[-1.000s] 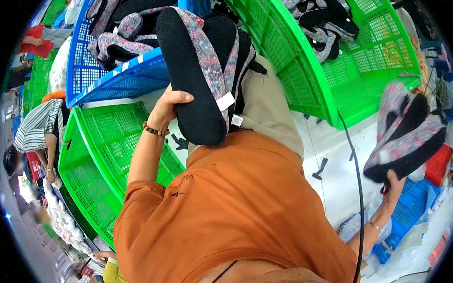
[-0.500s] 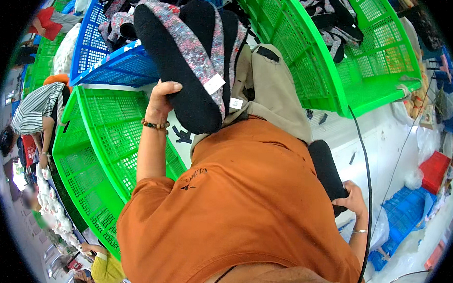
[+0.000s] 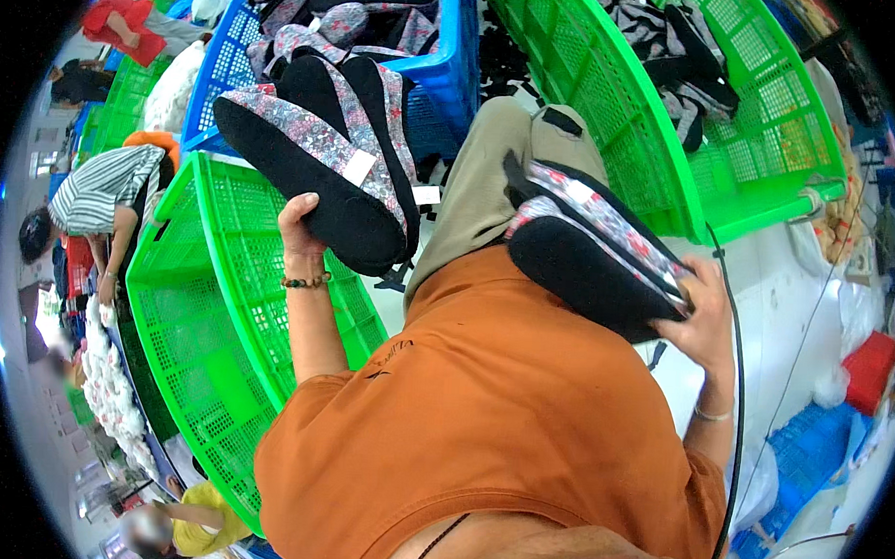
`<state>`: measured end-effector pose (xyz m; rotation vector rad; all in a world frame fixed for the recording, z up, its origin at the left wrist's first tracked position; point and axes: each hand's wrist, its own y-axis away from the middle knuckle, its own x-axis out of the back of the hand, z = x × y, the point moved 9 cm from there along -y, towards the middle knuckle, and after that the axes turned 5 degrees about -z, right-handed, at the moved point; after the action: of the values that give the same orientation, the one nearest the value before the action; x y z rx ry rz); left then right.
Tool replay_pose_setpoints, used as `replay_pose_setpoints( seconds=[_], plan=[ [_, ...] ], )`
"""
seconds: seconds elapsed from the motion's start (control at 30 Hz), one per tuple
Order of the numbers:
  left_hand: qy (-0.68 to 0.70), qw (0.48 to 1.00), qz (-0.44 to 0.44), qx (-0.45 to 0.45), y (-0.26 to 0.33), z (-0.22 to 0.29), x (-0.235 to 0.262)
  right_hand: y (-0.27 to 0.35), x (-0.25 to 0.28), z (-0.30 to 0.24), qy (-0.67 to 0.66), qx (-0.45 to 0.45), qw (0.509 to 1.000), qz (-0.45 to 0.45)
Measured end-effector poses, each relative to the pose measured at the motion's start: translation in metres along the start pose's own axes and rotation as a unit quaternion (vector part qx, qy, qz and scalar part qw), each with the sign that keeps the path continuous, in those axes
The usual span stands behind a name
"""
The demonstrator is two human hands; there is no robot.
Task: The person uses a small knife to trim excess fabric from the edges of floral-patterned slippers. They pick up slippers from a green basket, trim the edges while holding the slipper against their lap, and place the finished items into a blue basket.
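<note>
My left hand is closed on a fanned bunch of several floral slippers with black soles and grey-pink patterned uppers. Small white tags hang from that bunch. In front of my torso, toward the right, my right hand grips the heel ends of more floral slippers; they lie one against another, and I cannot tell how many there are. The two bunches are apart, with my khaki trousers between them.
A blue crate full of similar slippers stands beyond my left hand. Green baskets sit at my left, and another green basket at the far right holds more slippers. A black cable hangs beside my right arm. A person in stripes bends at the left.
My right hand has come up and inward from my right side, bringing its slippers before my torso. The left bunch has shifted left and slightly down, still held.
</note>
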<state>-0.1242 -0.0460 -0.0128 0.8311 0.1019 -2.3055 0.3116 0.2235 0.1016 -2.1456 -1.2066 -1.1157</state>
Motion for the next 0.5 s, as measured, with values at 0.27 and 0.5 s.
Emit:
replay_pose_setpoints(
  seconds=[0.27, 0.5],
  plan=[
    [-0.023, 0.997, 0.044, -0.054, 0.03, 0.025, -0.007, -0.107, -0.075, 0.002, -0.268, -0.04, 0.96, -0.074],
    [-0.021, 0.997, 0.049, -0.058, 0.038, 0.033, -0.011, -0.132, -0.137, 0.017, -0.22, -0.14, 0.945, -0.196]
  ],
)
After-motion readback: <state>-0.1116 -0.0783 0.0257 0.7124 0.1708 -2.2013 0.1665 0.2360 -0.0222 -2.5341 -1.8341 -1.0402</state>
